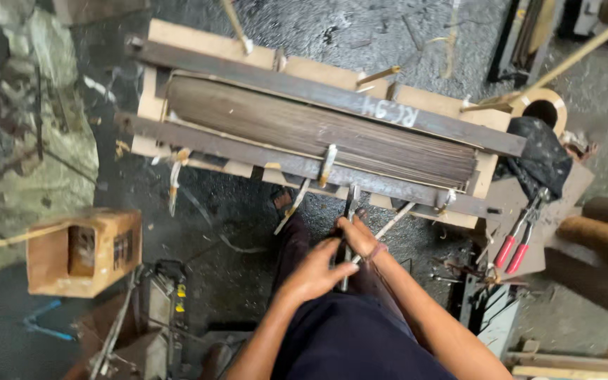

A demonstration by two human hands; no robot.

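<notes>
Left hand point(314, 271): closed around the lower end of a metal tool point(350, 225).
Right hand point(357, 236): gripping the same tool higher up.
Tool: upright, its top meeting the near edge of the clamped stack of thin metal sheets point(318, 130).
Red-handled pliers point(518, 236): resting well apart, beyond the stack's right end.
Cardboard box point(82, 250): on the floor, left.

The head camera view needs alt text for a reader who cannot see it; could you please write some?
Seen from above, a person's left hand and right hand grip a metal tool at the near edge of a stack of thin metal sheets clamped between steel bars on a wooden frame. Red-handled pliers lie to the right.
</notes>
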